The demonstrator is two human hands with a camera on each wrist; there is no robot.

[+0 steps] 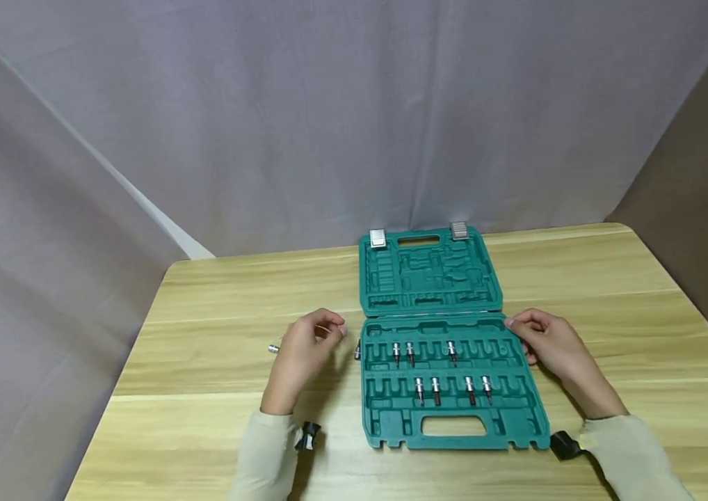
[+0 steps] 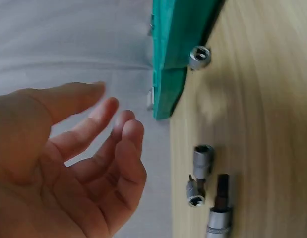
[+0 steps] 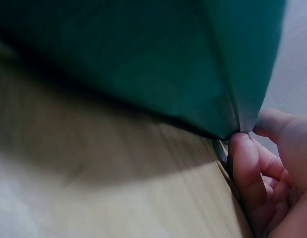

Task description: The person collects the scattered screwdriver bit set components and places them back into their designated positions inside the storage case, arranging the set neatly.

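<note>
1. Tool case (image 1: pixel 454 424): green plastic, laid open and flat on the tabletop (image 1: pixel 216 292), lid half at the far side, tray half at the near side. Seven bits (image 1: pixel 435 388) are seated upright in the tray's two rows; the other slots are unfilled.
2. Left hand (image 1: pixel 304 355): held just above the tabletop, beside the case's left edge. In the left wrist view its fingers (image 2: pixel 111 131) are loosely curved and apart, with nothing held.
3. Right hand (image 1: pixel 554 344): set against the case's right edge near the hinge. In the right wrist view a fingertip (image 3: pixel 245 158) is pressed to the case corner (image 3: pixel 232 124); the other fingers are curled behind it. Whether the edge is actually gripped cannot be told.
4. Loose sockets (image 2: pixel 203 161): several lie on the tabletop beside the left hand, one more (image 2: pixel 199 56) right against the case wall.
5. Handling note (a judgement): the case is best kept steadied by the right hand while one loose socket is pinched by its sides and matched to a slot of its width.
6. Not legible: socket sizes and the lid's moulded recesses. A small metal piece (image 1: pixel 274 348) is half hidden behind the left hand. The right wrist view is blurred and mostly filled by the case.
</note>
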